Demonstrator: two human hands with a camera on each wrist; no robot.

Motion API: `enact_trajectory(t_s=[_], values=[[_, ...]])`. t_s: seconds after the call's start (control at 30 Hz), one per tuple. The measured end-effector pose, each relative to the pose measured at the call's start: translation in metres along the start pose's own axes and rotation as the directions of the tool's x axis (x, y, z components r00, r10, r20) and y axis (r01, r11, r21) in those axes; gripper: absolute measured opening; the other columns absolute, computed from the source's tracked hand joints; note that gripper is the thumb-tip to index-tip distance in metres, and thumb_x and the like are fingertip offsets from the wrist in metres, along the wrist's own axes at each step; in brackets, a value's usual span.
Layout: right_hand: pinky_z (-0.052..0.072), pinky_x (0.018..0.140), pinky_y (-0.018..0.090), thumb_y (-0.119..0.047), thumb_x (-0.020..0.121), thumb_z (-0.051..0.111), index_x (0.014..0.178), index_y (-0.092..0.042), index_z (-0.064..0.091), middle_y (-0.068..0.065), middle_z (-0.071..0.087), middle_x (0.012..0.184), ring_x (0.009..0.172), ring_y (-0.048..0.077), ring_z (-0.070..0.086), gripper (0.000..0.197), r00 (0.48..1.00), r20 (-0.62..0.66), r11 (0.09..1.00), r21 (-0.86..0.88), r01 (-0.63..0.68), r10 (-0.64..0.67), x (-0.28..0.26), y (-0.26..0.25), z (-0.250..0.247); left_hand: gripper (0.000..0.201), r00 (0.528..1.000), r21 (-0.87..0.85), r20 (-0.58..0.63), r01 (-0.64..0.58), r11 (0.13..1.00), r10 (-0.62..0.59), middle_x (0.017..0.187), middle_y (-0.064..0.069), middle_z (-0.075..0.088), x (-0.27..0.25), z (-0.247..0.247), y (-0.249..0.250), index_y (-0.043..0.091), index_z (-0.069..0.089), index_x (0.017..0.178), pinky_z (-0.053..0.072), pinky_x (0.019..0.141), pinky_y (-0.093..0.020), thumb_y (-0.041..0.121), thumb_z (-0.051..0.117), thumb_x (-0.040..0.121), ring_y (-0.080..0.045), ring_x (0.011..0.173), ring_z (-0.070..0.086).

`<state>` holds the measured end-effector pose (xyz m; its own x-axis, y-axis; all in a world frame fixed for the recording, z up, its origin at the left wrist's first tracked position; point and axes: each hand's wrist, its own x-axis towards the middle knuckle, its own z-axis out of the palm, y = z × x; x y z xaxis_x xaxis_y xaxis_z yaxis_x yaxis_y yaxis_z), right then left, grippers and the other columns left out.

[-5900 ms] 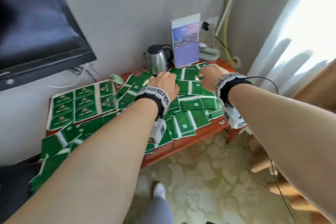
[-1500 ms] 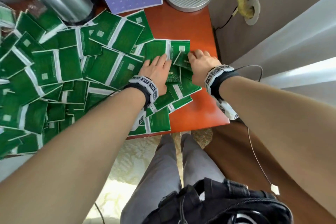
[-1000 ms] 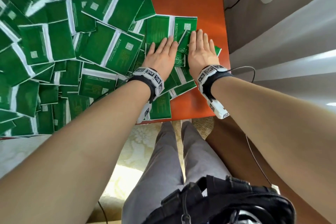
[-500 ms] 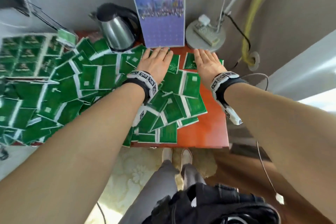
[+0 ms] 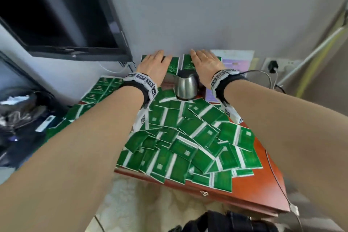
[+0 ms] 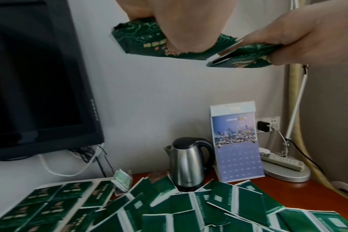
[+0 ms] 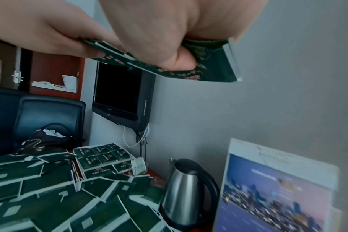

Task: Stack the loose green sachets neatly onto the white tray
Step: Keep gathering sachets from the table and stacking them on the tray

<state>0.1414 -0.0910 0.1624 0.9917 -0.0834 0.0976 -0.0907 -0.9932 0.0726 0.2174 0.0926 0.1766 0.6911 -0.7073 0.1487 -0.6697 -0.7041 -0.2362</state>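
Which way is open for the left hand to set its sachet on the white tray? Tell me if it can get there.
Probably yes. The left hand holds a sachet in the air above the kettle, and the white tray lies below to its left with nothing standing over it. Its grip is full, though.

1. Kettle (image 6: pixel 189 163): brushed metal body with a soft sheen, black plastic lid and handle.
2. Green sachets (image 5: pixel 185 149): printed foil or paper, hard to say through the blur, with white edges.
3. Table (image 5: pixel 250 189): red-brown wood, smooth and glossy.
4. Calendar (image 6: pixel 236 141): glossy printed card.
5. Television (image 6: pixel 38 75): black plastic frame, dark shiny screen.
6. Wall (image 5: pixel 207 9): matt grey paint.
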Motion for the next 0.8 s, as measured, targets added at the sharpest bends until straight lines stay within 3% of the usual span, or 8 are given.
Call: enact_trajectory(t_s=[0.17, 0.43, 0.63, 0.8], values=[[0.017, 0.121, 0.045, -0.005, 0.098, 0.043, 0.157, 0.000, 0.008, 0.020, 0.026, 0.158, 0.146, 0.036, 0.025, 0.069, 0.997, -0.077, 0.999, -0.023, 0.031, -0.032, 0.028, -0.105, -0.033, 0.070, 0.999, 0.077, -0.046, -0.009, 0.997, 0.013, 0.158, -0.021, 0.028, -0.051, -0.004, -0.102, 0.008, 0.026, 0.154, 0.021, 0.122, -0.045, -0.002, 0.054, 0.090, -0.034, 0.147, 0.028], [0.021, 0.120, 0.045, 0.000, 0.094, 0.040, 0.157, -0.002, 0.012, 0.020, 0.028, 0.157, 0.145, 0.035, 0.027, 0.068, 0.993, -0.117, 0.999, 0.029, 0.015, -0.012, 0.065, -0.272, -0.070, 0.060, 0.999, 0.143, -0.050, 0.015, 0.990, -0.008, 0.163, -0.017, 0.022, -0.126, -0.008, -0.254, 0.011, 0.020, 0.157, 0.018, 0.123, -0.045, 0.004, 0.038, 0.100, -0.031, 0.151, 0.020], [0.021, 0.120, 0.042, 0.006, 0.089, 0.044, 0.157, -0.004, 0.012, 0.016, 0.027, 0.159, 0.145, 0.033, 0.028, 0.076, 0.993, -0.121, 1.000, 0.022, 0.006, -0.004, 0.101, -0.337, -0.090, 0.065, 0.996, 0.052, -0.056, 0.071, 0.996, -0.068, 0.164, -0.013, 0.019, -0.137, -0.003, -0.336, 0.010, 0.018, 0.158, 0.018, 0.123, -0.045, 0.000, 0.041, 0.098, -0.029, 0.151, 0.018], [0.025, 0.117, 0.039, 0.007, 0.090, 0.042, 0.158, -0.011, 0.015, 0.013, 0.032, 0.157, 0.145, 0.031, 0.029, 0.076, 0.993, -0.121, 0.998, 0.057, -0.005, 0.012, 0.146, -0.360, -0.075, 0.070, 0.997, 0.010, -0.002, 0.077, 0.997, -0.077, 0.166, -0.012, 0.015, -0.117, 0.034, -0.383, 0.009, 0.015, 0.159, 0.015, 0.123, -0.044, -0.006, 0.041, 0.096, -0.029, 0.153, 0.013]])
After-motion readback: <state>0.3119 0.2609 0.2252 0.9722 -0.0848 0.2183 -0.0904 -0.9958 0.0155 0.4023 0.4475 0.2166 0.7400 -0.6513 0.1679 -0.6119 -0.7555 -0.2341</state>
